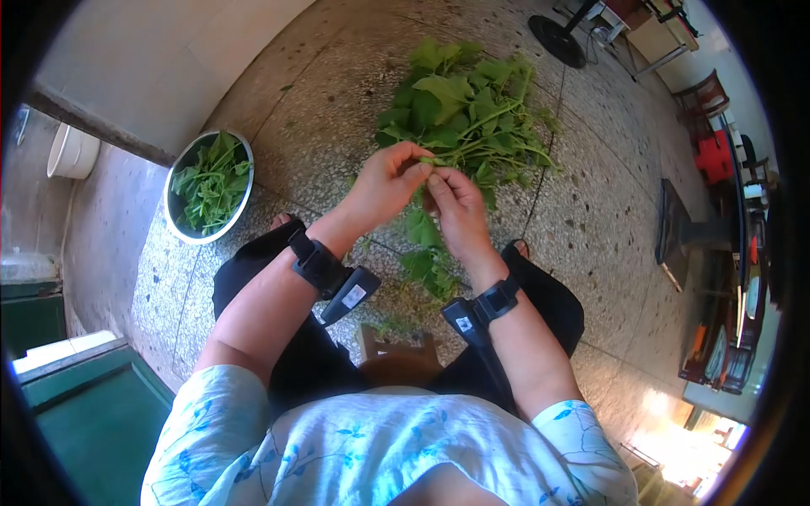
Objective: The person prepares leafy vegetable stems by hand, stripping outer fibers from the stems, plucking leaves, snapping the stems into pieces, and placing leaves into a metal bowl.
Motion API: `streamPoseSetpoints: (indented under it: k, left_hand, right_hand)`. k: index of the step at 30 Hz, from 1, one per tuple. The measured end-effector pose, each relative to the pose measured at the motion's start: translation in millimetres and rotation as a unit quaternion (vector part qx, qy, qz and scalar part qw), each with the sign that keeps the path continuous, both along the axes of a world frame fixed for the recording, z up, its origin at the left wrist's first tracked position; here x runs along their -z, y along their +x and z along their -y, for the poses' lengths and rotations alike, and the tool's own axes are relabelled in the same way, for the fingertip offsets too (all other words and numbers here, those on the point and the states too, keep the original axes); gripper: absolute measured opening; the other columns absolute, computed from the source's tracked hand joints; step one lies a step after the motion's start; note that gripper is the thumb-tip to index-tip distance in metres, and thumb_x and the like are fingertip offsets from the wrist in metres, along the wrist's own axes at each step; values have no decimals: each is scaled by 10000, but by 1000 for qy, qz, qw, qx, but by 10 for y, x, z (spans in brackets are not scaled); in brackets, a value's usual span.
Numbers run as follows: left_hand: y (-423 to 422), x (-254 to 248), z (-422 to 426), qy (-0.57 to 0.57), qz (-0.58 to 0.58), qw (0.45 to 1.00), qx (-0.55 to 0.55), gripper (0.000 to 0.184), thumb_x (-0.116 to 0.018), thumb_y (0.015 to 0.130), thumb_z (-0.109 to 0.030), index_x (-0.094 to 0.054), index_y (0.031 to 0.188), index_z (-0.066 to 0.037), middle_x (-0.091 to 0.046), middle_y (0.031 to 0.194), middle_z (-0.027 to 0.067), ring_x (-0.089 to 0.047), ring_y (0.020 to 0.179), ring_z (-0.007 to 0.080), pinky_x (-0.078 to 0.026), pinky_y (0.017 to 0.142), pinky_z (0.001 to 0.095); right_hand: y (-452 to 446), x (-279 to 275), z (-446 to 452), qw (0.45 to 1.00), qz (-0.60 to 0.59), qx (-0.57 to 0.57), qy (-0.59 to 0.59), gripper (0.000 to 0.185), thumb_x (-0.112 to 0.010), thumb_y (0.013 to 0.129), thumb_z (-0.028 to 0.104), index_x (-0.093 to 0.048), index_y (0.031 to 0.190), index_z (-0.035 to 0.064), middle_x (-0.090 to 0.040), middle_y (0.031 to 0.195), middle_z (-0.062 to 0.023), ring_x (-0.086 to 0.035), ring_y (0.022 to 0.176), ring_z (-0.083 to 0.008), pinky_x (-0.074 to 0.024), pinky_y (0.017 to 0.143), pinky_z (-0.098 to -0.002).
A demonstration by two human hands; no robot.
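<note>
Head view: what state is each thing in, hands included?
Left hand: pinching a green stem
Right hand: pinching the same stem
Leafy pile: heaped loose on the floor
Basin: upright, holding leafy greens
Nearer leaves: hanging or lying, unclear
Wrist devices: strapped on
White tub: contents unclear

The leaves (447, 97) are deep green, the stem (431, 161) paler, the floor (599, 244) speckled grey; near its wall-side edge, the bowl (202, 239) has a white rim. The shirt (363, 434) is white with blue leafy sprigs, the trousers (557, 312) black.
</note>
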State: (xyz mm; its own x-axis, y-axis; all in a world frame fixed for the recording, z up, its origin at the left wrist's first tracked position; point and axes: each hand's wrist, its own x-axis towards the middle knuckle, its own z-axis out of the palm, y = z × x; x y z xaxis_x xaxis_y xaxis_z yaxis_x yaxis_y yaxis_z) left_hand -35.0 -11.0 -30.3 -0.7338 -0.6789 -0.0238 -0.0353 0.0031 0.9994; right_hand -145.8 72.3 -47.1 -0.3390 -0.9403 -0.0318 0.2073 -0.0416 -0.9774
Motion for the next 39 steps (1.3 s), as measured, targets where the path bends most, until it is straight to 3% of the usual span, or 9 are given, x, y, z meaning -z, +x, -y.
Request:
streamPoseSetpoints:
  k: [2,6,10,15,20,22,28,36,39]
  left_hand:
    - [11,3,16,84,-31,996,-21,185,-500,846,-116,-511,966,25,-562,825,38,-504,736,71,-425,662,221]
    - [2,44,15,79,-29,994,-69,161,-497,845,-113,-521,917,29,-560,760,26,-504,675,71,-429,607,221]
    - [10,155,55,84,-2,991,-103,145,-492,844,-109,-533,882,24,-557,736,25,-501,663,71,-416,588,219]
    - [12,216,74,135,-11,987,-87,145,-491,842,-112,-534,883,20,-558,743,20,-501,655,75,-408,576,219]
    - [-24,247,49,-49,72,992,-93,159,-481,840,-109,-517,921,23,-597,795,63,-535,665,99,-437,586,241]
    - [-47,215,34,-25,70,992,-99,157,-478,841,-108,-518,917,24,-603,802,73,-541,674,102,-441,597,243]
    - [-95,302,54,1,48,992,-114,140,-471,842,-105,-527,896,11,-611,785,67,-551,689,108,-447,613,247]
    - [-120,405,51,87,83,987,-105,135,-474,841,-113,-548,848,0,-618,798,57,-557,703,105,-447,614,259]
    - [-146,404,-3,-7,88,993,-78,135,-476,843,-113,-551,862,-3,-617,797,50,-540,678,101,-442,603,259]
  right_hand:
    - [77,62,47,999,30,8,-13,130,-498,863,143,-544,859,21,-505,689,19,-465,620,-62,-388,568,-209]
    - [199,147,101,998,52,26,-32,133,-501,863,143,-543,869,18,-541,775,2,-492,726,-74,-417,688,-229]
    - [283,215,125,999,20,43,-11,134,-488,867,135,-538,866,11,-541,776,0,-482,734,-66,-409,694,-219]
    - [319,290,121,998,0,65,3,138,-472,868,126,-534,828,9,-525,739,4,-450,683,-56,-381,618,-206]
    - [300,257,69,993,-10,58,101,139,-473,865,122,-533,808,10,-501,689,21,-421,635,-51,-358,573,-206]
    - [337,254,37,989,-19,68,126,137,-472,864,119,-534,807,11,-495,677,26,-412,623,-50,-354,565,-206]
    - [402,322,29,993,1,113,33,111,-471,862,107,-527,820,21,-490,693,32,-411,627,-48,-341,542,-208]
    - [422,194,-68,976,93,91,177,130,-443,876,181,-517,879,74,-551,775,-1,-461,517,-75,-337,439,-210]
    - [357,250,-119,974,93,80,193,126,-430,874,164,-510,857,67,-538,731,-14,-383,417,-68,-267,356,-214]
